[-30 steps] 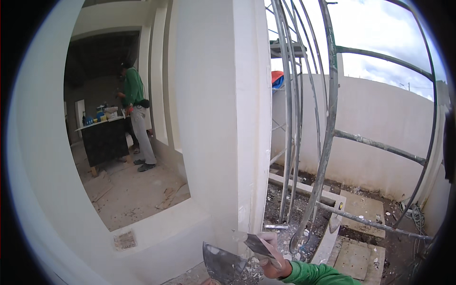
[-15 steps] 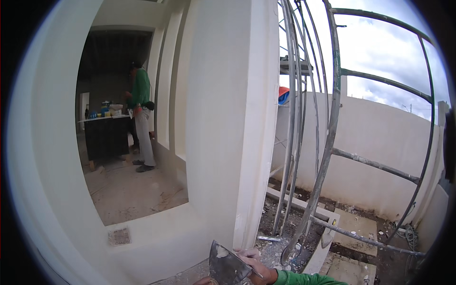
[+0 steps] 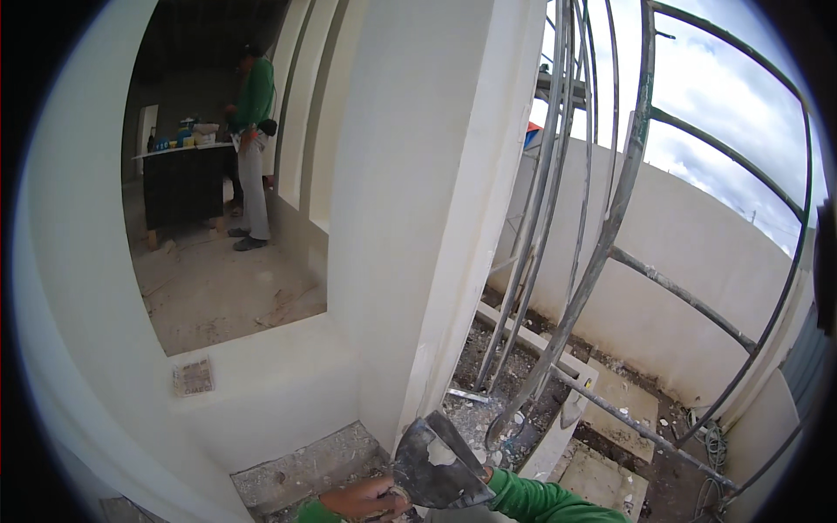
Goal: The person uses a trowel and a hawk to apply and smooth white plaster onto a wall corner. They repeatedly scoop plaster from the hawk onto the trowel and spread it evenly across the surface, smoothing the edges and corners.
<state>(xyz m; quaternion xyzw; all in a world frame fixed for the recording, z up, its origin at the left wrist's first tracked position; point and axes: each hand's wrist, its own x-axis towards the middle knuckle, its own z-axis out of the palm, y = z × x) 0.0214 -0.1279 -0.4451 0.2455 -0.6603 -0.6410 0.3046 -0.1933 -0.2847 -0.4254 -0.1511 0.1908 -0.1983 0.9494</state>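
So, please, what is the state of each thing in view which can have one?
Wide blade: held by the left hand, pale smear on it.
Second blade: partly hidden behind it.
Paper packet: lying flat on the ledge.
Scaffold frame: standing, paint worn.
Cable: loosely coiled.
Black-fronted table: upright, loaded.

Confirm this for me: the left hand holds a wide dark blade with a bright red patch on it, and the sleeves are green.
The patch's colour is wrong: the head view shows the left hand holding a wide dark blade with a whitish patch on it, and the sleeves are green.
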